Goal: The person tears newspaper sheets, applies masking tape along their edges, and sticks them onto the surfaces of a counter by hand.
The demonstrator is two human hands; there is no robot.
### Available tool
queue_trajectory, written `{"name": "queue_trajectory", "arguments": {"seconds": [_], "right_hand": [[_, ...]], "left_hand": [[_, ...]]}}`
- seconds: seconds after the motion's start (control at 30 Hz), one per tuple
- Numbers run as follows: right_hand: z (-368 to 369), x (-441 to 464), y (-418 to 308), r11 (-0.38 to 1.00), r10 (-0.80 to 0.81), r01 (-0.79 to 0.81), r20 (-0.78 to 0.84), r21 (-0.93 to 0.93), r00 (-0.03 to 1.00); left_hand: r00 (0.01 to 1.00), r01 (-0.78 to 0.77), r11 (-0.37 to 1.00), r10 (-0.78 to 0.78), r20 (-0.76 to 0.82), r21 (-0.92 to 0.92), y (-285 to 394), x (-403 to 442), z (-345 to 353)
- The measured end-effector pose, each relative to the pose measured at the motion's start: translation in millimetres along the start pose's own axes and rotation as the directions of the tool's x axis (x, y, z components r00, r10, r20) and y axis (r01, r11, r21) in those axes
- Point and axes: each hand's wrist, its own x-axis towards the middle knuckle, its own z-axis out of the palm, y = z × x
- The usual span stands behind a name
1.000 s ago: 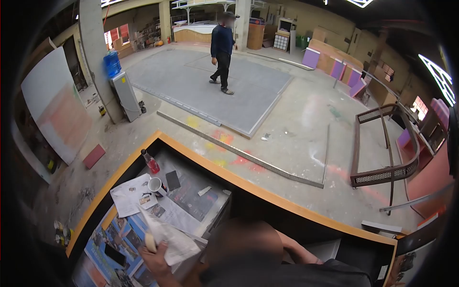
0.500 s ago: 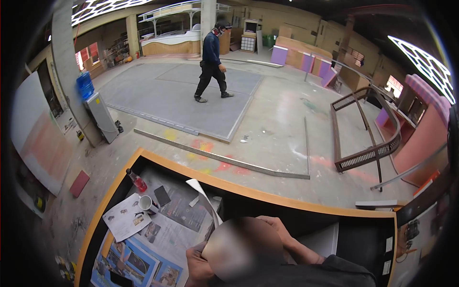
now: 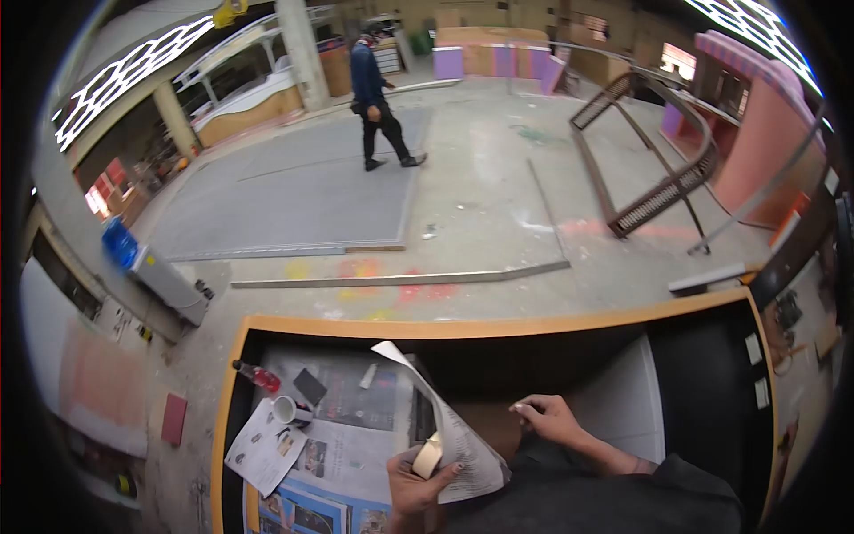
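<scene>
My left hand [image 3: 416, 488] is closed around a cream roll that looks like masking tape [image 3: 428, 456] and the edge of a printed newspaper sheet [image 3: 463, 449]. The sheet curls upward and hangs over toward my lap. Off to its right, apart from the paper, my right hand [image 3: 550, 420] has its thumb and fingertips pinched together; whatever may be between them is too small to make out. To the left of the sheet, a white mug [image 3: 286, 410], a dark flat phone-like object [image 3: 310, 387] and a bottle of red drink [image 3: 260, 377] rest on newspaper.
A wood-edged black counter [image 3: 498, 331] surrounds my work surface. Beyond it a metal strip [image 3: 400, 279] lies on the floor, with a brown metal frame [image 3: 658, 200] at right. A person [image 3: 378, 102] stands on grey floor panels. A water dispenser [image 3: 167, 283] is at left.
My right hand has drawn away to the right from my left hand, and the newspaper sheet and roll are now visible. The view has shifted and tilted. The other person has moved along the panels.
</scene>
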Motion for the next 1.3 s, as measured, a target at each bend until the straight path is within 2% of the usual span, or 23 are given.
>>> {"name": "queue_trajectory", "arguments": {"seconds": [0.13,0.2,0.4,0.5,0.53,0.6,0.63,0.67,0.7,0.73,0.77,0.8,0.83,0.87,0.9,0.93,0.97,1.0,1.07,1.13,1.23,1.27,1.3], "right_hand": [[-15,-2,22,0.989,-0.126,0.121,-0.049,-0.089,0.991],[-24,-11,25,0.982,-0.159,0.15,-0.076,-0.118,0.984],[-48,-46,41,0.995,-0.091,0.094,-0.085,0.039,0.992],[-76,-59,63,0.996,-0.084,0.084,-0.054,-0.011,0.995],[-90,-65,75,0.996,-0.038,0.031,-0.089,-0.081,0.995],[-134,-97,91,0.992,0.112,-0.101,-0.184,0.07,0.977],[-166,-112,106,0.983,0.112,-0.068,-0.258,0.173,0.959],[-198,-149,88,0.986,-0.084,0.131,-0.372,0.102,0.925],[-249,-171,92,0.979,-0.123,0.002,-0.575,-0.205,0.809],[-279,-200,84,0.925,-0.214,0.366,-0.653,0.104,0.726],[-318,-228,98,0.681,-0.262,0.678,-0.772,0.277,0.578],[-342,-263,83,0.113,0.075,0.845,-0.853,0.522,0.517],[-351,-279,90,0.071,-0.323,0.878,-0.822,0.473,0.469],[-358,-302,95,0.039,-0.666,0.905,-0.664,0.424,0.34],[-344,-311,103,0.256,-0.753,0.816,-0.422,0.519,0.505],[-324,-318,88,0.715,-0.517,0.575,-0.254,0.398,0.818],[-304,-325,73,0.972,-0.186,0.19,-0.039,0.137,0.982],[-266,-308,53,0.856,-0.346,0.37,0.13,-0.361,0.929],[-233,-294,63,0.738,-0.225,0.392,0.347,-0.55,0.91],[-205,-288,72,0.926,-0.146,0.201,0.189,-0.32,0.971],[-145,-252,103,0.998,-0.051,0.06,-0.3,0.021,0.952],[-124,-238,97,0.977,0.048,0.037,-0.391,0.208,0.919],[-105,-229,84,0.968,0.024,0.07,-0.363,0.241,0.931]], "left_hand": [[0.998,0.033,0.997,-0.03,-0.046,0.068,20,3,19],[0.982,-0.117,0.989,0.129,-0.136,0.09,-8,-4,13],[0.984,-0.169,0.979,0.174,-0.033,0.11,12,-10,56],[0.992,-0.127,0.981,0.128,0.001,0.149,8,-17,74],[0.993,-0.115,0.974,0.121,-0.016,0.194,6,-25,77],[0.998,-0.034,0.982,0.044,-0.053,0.184,2,-41,105],[1.0,-0.018,0.988,0.021,-0.022,0.151,2,-46,123],[1.0,0.003,0.994,-0.005,0.021,0.113,1,-51,139],[0.999,-0.018,0.971,0.008,0.042,0.239,-11,-53,147],[0.997,-0.005,0.92,-0.028,0.077,0.391,-20,-62,146],[0.984,0.149,0.902,-0.177,0.034,0.404,-19,-75,155],[0.988,0.093,0.953,-0.124,0.089,0.289,-24,-84,164],[0.985,0.075,0.949,-0.118,0.124,0.306,-27,-93,168],[0.977,0.067,0.948,-0.126,0.175,0.31,-30,-100,175],[0.967,0.128,0.956,-0.18,0.181,0.264,-28,-110,182],[0.96,0.167,0.966,-0.205,0.192,0.199,-28,-113,191],[0.946,0.184,0.962,-0.229,0.229,0.2,-35,-120,185],[0.934,0.21,0.959,-0.254,0.249,0.193,-41,-126,184],[0.928,0.223,0.958,-0.264,0.263,0.178,-44,-127,178],[0.929,0.185,0.937,-0.265,0.259,0.296,-63,-129,161],[0.895,0.114,0.93,-0.249,0.37,0.35,-59,-130,146],[0.884,0.083,0.921,-0.244,0.4,0.38,-60,-129,141],[0.87,0.109,0.916,-0.276,0.409,0.386,-51,-130,139]]}}
